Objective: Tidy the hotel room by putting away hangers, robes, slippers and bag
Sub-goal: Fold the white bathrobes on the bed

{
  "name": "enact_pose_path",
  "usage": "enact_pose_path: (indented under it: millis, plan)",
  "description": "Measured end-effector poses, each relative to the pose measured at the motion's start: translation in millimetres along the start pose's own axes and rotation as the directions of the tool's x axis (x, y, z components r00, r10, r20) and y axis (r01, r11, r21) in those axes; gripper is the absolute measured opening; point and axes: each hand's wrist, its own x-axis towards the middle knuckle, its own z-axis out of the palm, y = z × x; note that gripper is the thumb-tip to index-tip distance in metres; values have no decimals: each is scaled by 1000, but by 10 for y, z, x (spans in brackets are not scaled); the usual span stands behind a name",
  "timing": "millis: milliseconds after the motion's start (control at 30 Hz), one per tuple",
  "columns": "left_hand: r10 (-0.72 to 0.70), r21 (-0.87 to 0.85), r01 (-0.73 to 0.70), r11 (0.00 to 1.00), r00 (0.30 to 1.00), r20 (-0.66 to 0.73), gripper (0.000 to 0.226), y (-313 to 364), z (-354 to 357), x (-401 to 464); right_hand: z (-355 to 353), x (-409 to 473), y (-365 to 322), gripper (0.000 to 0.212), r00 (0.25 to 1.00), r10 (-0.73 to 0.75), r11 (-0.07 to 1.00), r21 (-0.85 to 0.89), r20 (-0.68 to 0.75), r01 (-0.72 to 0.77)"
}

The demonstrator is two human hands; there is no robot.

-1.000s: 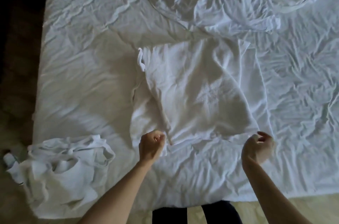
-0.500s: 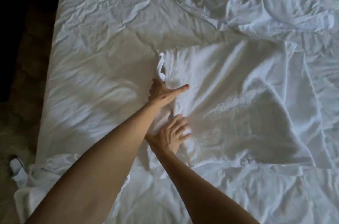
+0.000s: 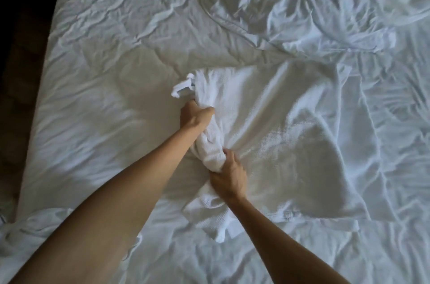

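Observation:
A white waffle-weave robe lies folded flat on the bed, its left edge bunched into a roll. My left hand grips the upper part of that bunched edge, just below a loose white loop of fabric. My right hand grips the lower part of the same roll, thumb over the cloth. A second white robe lies crumpled at the bed's near left corner, partly hidden by my left forearm.
A rumpled white duvet is heaped across the far right of the bed. Dark floor runs along the bed's left edge. Wrinkled sheet lies bare to the left of the folded robe.
My hands went from the robe's near hem to its left side; both now clutch the bunched left edge, which has been gathered up. The camera has moved closer.

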Motion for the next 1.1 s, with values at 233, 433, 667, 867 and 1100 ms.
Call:
enact_pose_path:
  millis: [233, 433, 667, 867, 1100]
  plan:
    - [57, -139, -70, 988, 994, -95, 42, 929, 773, -858, -1577, 87, 485, 21, 934, 73, 775, 569, 350, -274]
    - [38, -206, -29, 978, 999, 38, 47, 1739, 1921, -1261, -2655, 571, 1396, 41, 803, 214, 494, 647, 557, -581]
    - [50, -135, -46, 990, 998, 29, 51, 1995, 3026, -1360, -3140, 912, 2284, 48, 815, 234, 475, 669, 530, -572]
    - [321, 225, -342, 913, 939, 125, 52, 1726, 3310, -1315, -3190, 858, 2655, 22, 736, 327, 565, 501, 593, -655]
    - [835, 339, -771, 540, 540, -102, 38, 1565, 2555, -874, -3543, 1243, 2477, 51, 969, 115, 840, 500, 217, -211]
